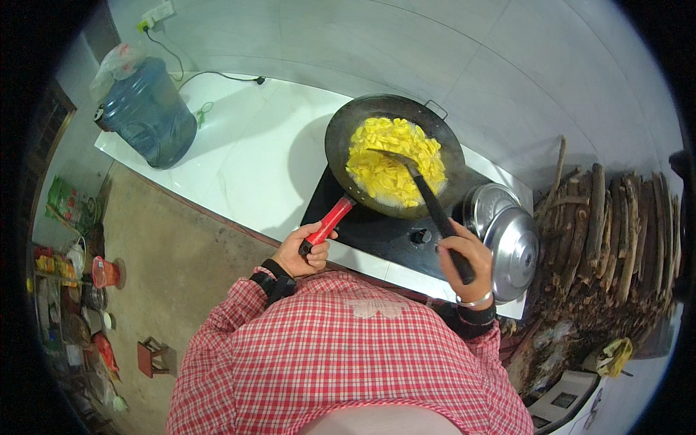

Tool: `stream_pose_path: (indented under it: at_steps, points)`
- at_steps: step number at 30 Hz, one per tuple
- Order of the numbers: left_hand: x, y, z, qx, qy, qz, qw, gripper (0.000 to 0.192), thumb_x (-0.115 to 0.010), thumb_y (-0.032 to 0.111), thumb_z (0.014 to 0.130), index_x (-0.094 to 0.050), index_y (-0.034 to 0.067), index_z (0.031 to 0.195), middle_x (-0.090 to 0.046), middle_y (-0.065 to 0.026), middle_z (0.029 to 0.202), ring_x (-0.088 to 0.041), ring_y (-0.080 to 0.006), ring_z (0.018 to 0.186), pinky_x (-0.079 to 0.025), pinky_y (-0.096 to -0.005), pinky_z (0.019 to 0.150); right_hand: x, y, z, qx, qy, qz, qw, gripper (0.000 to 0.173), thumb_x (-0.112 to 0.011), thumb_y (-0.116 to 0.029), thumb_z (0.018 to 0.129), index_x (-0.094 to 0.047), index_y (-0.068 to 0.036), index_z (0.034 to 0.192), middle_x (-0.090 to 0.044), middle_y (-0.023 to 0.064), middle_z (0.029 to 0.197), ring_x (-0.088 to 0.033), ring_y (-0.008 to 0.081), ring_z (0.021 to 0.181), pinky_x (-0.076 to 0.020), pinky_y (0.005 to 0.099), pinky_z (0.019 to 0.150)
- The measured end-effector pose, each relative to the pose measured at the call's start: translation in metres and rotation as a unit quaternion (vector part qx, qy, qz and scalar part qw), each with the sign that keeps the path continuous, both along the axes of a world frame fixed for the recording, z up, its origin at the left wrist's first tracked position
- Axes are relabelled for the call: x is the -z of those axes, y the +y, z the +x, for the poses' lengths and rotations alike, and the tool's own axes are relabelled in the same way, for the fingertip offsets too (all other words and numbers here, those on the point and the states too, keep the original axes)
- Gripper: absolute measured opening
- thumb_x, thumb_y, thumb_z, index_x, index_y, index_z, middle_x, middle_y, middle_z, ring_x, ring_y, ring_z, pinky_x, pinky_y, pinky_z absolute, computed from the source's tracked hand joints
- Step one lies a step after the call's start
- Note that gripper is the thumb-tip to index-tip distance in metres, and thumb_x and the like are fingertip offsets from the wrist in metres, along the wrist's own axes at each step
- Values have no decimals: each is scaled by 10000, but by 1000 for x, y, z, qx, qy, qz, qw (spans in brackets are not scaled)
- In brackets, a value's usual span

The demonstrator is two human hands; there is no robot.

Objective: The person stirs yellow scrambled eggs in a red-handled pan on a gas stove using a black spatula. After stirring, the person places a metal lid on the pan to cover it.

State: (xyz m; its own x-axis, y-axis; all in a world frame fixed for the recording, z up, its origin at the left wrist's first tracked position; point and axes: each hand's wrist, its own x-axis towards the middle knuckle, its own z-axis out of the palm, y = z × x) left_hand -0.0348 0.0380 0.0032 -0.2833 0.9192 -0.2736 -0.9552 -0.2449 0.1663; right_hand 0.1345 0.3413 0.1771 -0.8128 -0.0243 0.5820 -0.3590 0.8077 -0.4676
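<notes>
A dark wok (341, 147) sits on a black gas stove (380, 236), tilted in view. Its red handle (333, 218) is gripped by my left hand (302, 250). Sliced yellow food (402, 133) lies in pale liquid in the middle of the wok. My right hand (468, 261) closes around the black handle of a spatula (433, 205), whose blade rests in among the yellow slices. What the slices are I cannot tell. A round control knob (421, 236) shows on the stove between my hands.
Metal lids (512, 253) lie on the counter right of the stove. A large blue water bottle (149, 114) stands on the counter (250, 141) at left, near a black cable (223, 74). Firewood (598, 228) is stacked at right. A small stool (154, 357) and red bucket (105, 272) are on the floor.
</notes>
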Motion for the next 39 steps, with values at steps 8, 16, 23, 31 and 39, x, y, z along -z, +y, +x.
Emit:
stream_pose_path:
  at_steps: [8,16,23,31,39]
  points:
    - [3,0,0,0,-8,15,1000,437,-494,395,1066,-573,-21,1176,-475,-6,606,-453,-108,493,-389,-262,503,29,-5,-3,209,18,-365,907,184,-691,-114,977,-616,-5,1105,-698,78,901,-701,133,734,-549,255,672]
    - [3,0,2,-10,-8,9,1000,432,-498,390,1065,-573,-22,1173,-478,-13,605,-463,-111,494,-391,-267,488,27,15,6,106,-39,-191,975,118,-674,-2,920,-662,19,1036,-725,129,884,-718,176,754,-558,294,696]
    - [-1,1,3,-11,-7,22,1000,433,-476,379,1075,-596,-24,1176,-483,-12,608,-458,-116,500,-395,-265,498,33,6,-3,76,-60,-170,981,162,-696,34,875,-680,19,1036,-730,147,935,-735,211,807,-555,303,729]
    - [0,-1,2,-14,-4,12,1000,435,-461,369,1077,-598,-31,1180,-490,-20,615,-459,-116,505,-398,-265,500,36,4,-9,41,-26,-96,994,190,-705,69,824,-693,-2,1000,-728,154,894,-740,315,852,-559,449,959]
    - [0,1,4,-17,2,3,1000,434,-465,370,1077,-601,-31,1173,-489,-17,602,-463,-112,496,-400,-260,493,33,2,-15,13,-62,-72,995,211,-700,79,811,-692,-13,1001,-723,151,933,-725,335,861,-562,431,938]
